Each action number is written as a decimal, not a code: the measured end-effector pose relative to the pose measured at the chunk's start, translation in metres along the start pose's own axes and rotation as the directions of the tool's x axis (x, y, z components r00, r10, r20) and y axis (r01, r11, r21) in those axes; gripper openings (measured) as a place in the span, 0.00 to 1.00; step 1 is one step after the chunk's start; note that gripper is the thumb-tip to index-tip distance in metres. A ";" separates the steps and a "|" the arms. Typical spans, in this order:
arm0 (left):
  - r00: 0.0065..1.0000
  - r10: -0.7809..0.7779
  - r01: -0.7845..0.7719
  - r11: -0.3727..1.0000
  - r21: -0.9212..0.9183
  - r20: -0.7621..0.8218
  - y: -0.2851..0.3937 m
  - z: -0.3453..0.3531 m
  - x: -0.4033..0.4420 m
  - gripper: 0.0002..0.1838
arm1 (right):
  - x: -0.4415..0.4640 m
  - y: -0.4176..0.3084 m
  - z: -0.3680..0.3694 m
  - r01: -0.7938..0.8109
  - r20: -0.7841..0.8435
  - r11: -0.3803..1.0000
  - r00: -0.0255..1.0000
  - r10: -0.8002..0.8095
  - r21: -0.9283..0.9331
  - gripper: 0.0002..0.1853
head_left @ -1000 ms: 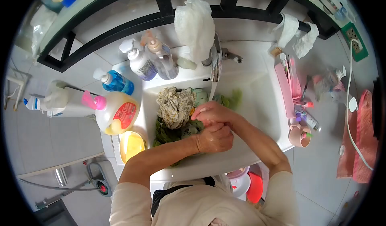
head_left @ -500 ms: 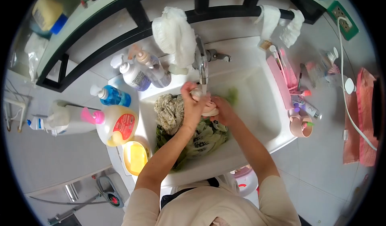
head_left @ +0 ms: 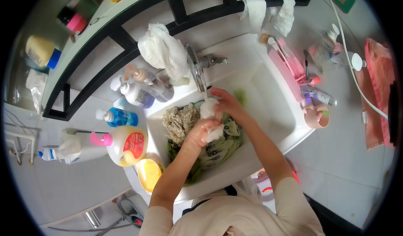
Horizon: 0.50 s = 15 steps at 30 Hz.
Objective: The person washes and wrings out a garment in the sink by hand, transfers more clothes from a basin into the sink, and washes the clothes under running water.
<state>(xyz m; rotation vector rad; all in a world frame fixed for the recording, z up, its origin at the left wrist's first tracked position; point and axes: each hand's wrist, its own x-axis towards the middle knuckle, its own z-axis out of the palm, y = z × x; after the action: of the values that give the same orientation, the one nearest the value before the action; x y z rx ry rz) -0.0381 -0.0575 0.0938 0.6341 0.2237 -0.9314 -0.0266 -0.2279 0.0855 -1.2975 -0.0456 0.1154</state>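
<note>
Under the faucet (head_left: 196, 70), water runs onto a white cloth (head_left: 208, 108) in the sink (head_left: 268, 106). My left hand (head_left: 200, 131) is wrapped round the lower part of this cloth. Beside the cloth's upper part, my right hand (head_left: 226, 103) has its fingers spread, with the thumb side near the stream. Below both hands lies a green patterned cloth (head_left: 226, 145), bunched and wet. A cream speckled cloth (head_left: 178, 122) sits crumpled at the sink's left side.
Pump bottles (head_left: 138, 95) and a large detergent bottle (head_left: 128, 145) stand left of the sink, near a yellow container (head_left: 150, 174). A pink tray (head_left: 287, 74) and pink cup (head_left: 317, 116) line the right edge. A black rail (head_left: 201, 11) crosses above.
The view has shifted and turned. My hands, earlier clasped together, have come apart around the white cloth under the water. My right hand's fingers have spread.
</note>
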 end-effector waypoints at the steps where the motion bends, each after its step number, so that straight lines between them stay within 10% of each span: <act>1: 0.999 -0.032 0.032 0.999 -0.001 0.013 -0.004 0.003 0.000 0.15 | 0.006 -0.003 0.003 0.024 0.089 0.995 0.996 -0.032 0.099 0.34; 4: 0.992 -0.127 0.128 0.989 0.067 -0.020 -0.008 0.006 0.002 0.15 | 0.004 -0.015 0.019 -0.207 0.140 0.931 0.975 0.172 0.299 0.28; 10: 0.930 0.333 -0.107 0.648 0.754 -0.154 -0.013 0.022 -0.001 0.17 | 0.019 0.022 0.038 -0.016 -0.106 0.893 0.994 -0.035 -0.449 0.09; 13: 0.922 0.284 0.180 0.289 0.940 -0.263 -0.012 0.012 0.012 0.18 | 0.018 0.026 0.042 -0.117 -0.168 0.732 0.986 0.004 -0.672 0.13; 15: 0.878 0.465 -0.114 0.437 0.892 -0.116 -0.020 -0.012 0.018 0.16 | 0.017 0.018 0.038 -0.190 -0.164 0.810 0.980 0.117 -0.554 0.16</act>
<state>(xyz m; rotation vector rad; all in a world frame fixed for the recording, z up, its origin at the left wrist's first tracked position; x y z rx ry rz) -0.0426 -0.0718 0.0679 1.7699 -0.0883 -0.5070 -0.0148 -0.1847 0.0778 -1.9098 0.1432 0.1694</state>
